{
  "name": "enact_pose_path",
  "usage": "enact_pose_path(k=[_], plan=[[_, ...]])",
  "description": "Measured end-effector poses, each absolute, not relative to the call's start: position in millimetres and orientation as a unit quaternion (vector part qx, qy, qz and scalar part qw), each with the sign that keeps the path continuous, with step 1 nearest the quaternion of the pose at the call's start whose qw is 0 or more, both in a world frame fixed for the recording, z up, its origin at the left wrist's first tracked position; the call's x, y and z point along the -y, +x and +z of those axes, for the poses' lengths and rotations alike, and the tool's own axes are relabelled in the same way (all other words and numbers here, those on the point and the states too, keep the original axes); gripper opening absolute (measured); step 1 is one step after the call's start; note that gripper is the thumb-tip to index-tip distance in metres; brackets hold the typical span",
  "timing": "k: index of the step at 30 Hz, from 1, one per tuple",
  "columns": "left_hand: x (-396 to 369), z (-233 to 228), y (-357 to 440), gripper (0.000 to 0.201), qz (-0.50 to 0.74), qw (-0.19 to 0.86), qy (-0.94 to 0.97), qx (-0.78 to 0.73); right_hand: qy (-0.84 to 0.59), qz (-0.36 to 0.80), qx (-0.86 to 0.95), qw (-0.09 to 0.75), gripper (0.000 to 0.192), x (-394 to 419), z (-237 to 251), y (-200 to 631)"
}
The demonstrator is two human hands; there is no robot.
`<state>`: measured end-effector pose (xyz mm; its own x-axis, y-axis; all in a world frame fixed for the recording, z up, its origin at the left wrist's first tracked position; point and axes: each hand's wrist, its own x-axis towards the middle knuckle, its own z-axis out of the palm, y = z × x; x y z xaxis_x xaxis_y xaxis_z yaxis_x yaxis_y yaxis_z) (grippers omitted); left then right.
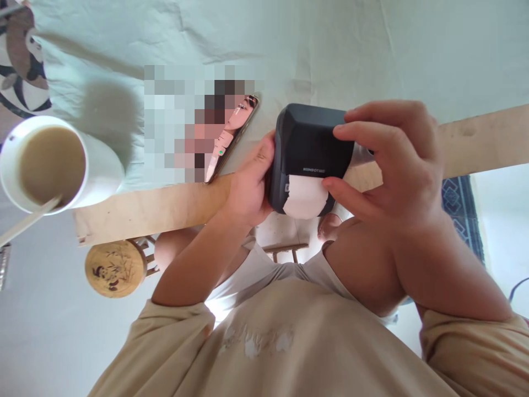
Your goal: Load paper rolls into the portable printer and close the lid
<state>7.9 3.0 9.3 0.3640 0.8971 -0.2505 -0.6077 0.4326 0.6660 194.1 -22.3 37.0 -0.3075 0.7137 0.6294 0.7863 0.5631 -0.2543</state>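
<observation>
Beige shirt fabric fills the bottom of the view, nearest the lens, with both forearms reaching out from it. Above it, the left hand presses its thumb and palm against the left side of a small dark label printer, clamped on it. From the other side the right hand wraps over the printer's right end, its fingers curled across the top edge and front, also gripping it. A strip of white label paper sticks out of the printer's slot, just beside the lowest right finger. Both hands hold the printer over the edge of the wooden table, which carries a pale cloth. A phone lies on the cloth just left of the printer. Farther left stands a white cup of milky drink with a stirrer in it. A round stool shows beneath the table edge.
</observation>
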Motion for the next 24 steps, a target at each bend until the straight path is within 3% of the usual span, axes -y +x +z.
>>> enact_pose_path(k=[6, 11, 14, 18, 24], plan=[[-4, 8, 7, 0.029, 0.488, 0.788, 0.232, -0.296, -0.450, -0.045, 0.818, 0.356, 0.045, 21, 39, 196], [-4, 15, 8, 0.027, 0.466, 0.806, 0.211, -0.297, -0.441, -0.027, 0.795, 0.415, 0.041, 17, 42, 199], [-2, 16, 6, 0.028, 0.446, 0.813, 0.244, -0.285, -0.442, 0.040, 0.767, 0.463, 0.032, 18, 43, 198], [-1, 11, 1, 0.028, 0.429, 0.812, 0.267, -0.292, -0.464, 0.133, 0.699, 0.528, 0.036, 21, 48, 195], [-1, 10, 2, 0.029, 0.427, 0.800, 0.289, -0.308, -0.536, 0.164, 0.591, 0.580, 0.015, 23, 55, 189]])
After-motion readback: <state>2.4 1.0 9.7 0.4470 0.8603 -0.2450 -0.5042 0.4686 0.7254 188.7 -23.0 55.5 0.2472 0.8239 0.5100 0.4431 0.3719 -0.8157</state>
